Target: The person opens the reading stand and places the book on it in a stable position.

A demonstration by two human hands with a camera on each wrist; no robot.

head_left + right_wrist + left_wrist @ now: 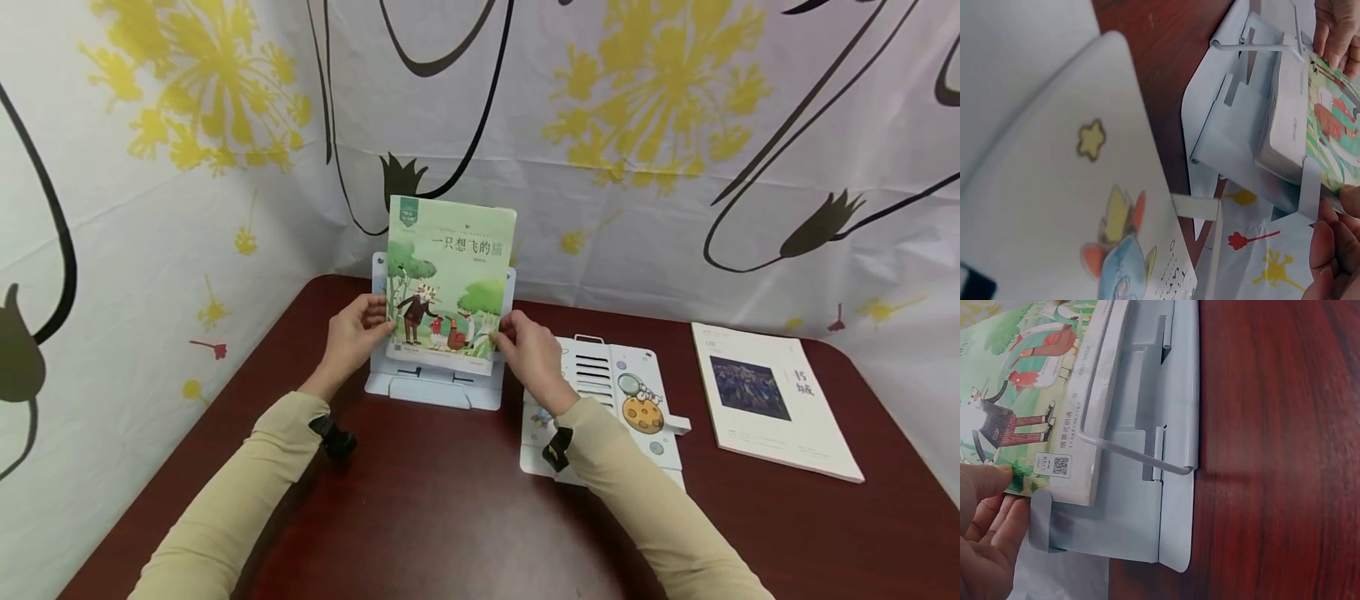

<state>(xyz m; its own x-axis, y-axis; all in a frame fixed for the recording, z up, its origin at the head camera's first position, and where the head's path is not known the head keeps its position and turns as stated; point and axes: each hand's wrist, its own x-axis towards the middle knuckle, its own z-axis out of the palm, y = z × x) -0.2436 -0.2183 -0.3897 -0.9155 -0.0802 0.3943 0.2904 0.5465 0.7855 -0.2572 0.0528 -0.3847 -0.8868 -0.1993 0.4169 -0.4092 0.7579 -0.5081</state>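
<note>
A green picture book [457, 287], its cover drawn with animals and trees, leans nearly upright against a white metal book stand [431, 392]. My left hand [351, 337] pinches the book's left edge, thumb on the cover and fingers behind. At the opposite edge my right hand [534, 354] pinches it the same way, low down. In the left wrist view a bent wire [1138, 455] crosses in front of the book's lower edge. A small side tab [1040, 522] of the stand is beside the book's corner. The stand's back is mostly hidden behind the book.
Under my right forearm lies a second white stand [592, 400], flat, with slots and space drawings. A white magazine [776, 400] lies at the right on the dark red table [420, 500]. A patterned cloth [525, 150] hangs close behind and at the left.
</note>
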